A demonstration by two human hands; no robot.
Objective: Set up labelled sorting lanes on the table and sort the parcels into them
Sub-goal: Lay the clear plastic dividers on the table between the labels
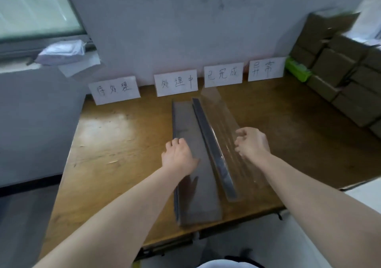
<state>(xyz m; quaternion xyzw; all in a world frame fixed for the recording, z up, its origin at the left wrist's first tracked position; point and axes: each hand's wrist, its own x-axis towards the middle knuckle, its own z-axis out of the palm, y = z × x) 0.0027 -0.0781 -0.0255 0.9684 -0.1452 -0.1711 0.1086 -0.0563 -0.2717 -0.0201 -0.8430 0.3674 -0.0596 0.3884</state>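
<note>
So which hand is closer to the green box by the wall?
Right. The right hand holds the clear divider, with the green box ahead and to its right. The left hand is on the grey stack, farther left of it.

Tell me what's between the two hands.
Head view: a dark grey upright strip stands between the left hand, on flat grey panels, and the right hand, holding a clear plastic sheet.

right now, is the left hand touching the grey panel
Touching. The head view shows the left hand lying on the grey panel, with its fingers curled over the panel's left edge.
</note>
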